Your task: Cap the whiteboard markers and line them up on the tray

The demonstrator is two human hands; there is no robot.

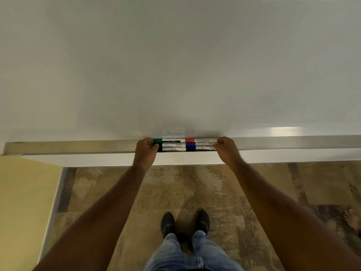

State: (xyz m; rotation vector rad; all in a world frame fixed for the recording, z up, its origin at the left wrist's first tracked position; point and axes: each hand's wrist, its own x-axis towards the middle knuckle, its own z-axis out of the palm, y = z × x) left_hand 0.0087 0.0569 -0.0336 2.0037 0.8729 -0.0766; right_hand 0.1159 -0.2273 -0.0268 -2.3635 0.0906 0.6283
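Observation:
Several capped whiteboard markers lie side by side in two groups on the metal tray (78,147) under the whiteboard. The left group (172,145) has a green cap (157,141) at the back. The right group (203,145) shows a red cap (189,140), a blue cap (190,144) and a black cap (190,148). My left hand (145,151) presses against the left ends of the markers with curled fingers. My right hand (226,148) presses against the right ends. Whether either hand grips a marker cannot be made out.
The whiteboard (175,65) fills the upper view. The tray runs the full width and stops at the left near a yellow wall (23,202). Below are patterned floor, my own shoes (184,223), and another person's bare foot (352,220) at the right edge.

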